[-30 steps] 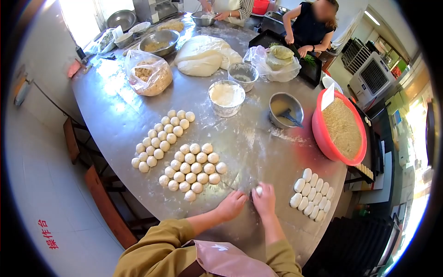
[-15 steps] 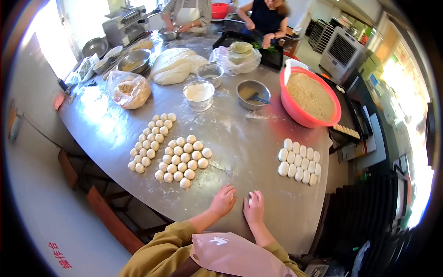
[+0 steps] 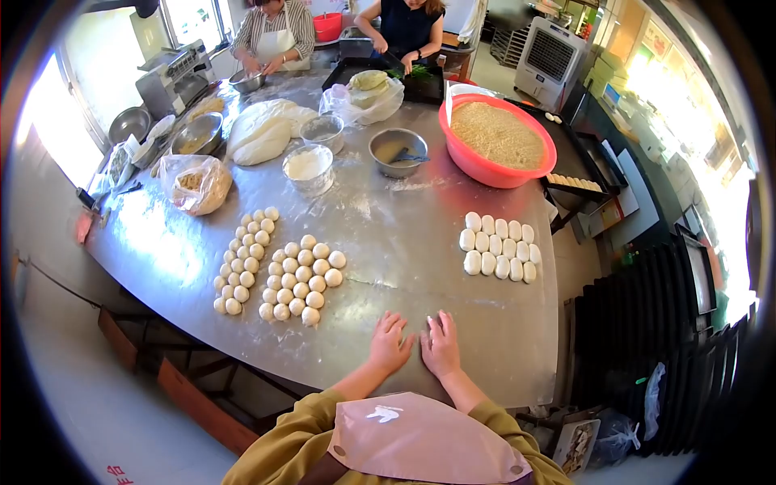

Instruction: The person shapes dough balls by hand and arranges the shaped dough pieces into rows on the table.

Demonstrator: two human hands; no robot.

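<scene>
Table: broad, grey metal top [image 3: 404, 295], dusted with flour in places; dough should slide easily on the floured parts, perhaps cling elsewhere.
Basin: round, pink-red plastic [image 3: 483, 172], filled with crumbly tan material; probably heavy, best taken by opposite sides of the rim.
Dough mass: big, smooth, off-white slab [image 3: 263, 133] on the far side; likely weighty and slack, needing both palms beneath.
Ball blocks: round, cream-coloured dough balls in two close-set groups, the outer [image 3: 243, 252] and the inner [image 3: 302, 274], both left of the hands.
Oval block: plump, white, oblong dough pieces [image 3: 502, 267] in tight rows, beyond the right hand and off to its right.
Left hand: palm down [image 3: 390, 346] at the near part of the table, fingers slightly spread, holding nothing visible.
Right hand: just beside it [image 3: 440, 347], fingers lightly bent and fairly close; a small pale bit [image 3: 436, 321] shows at them, pinched or not, I cannot tell.
Single piece: light, soft, easily dented; cup its sides with relaxed fingertips.
</scene>
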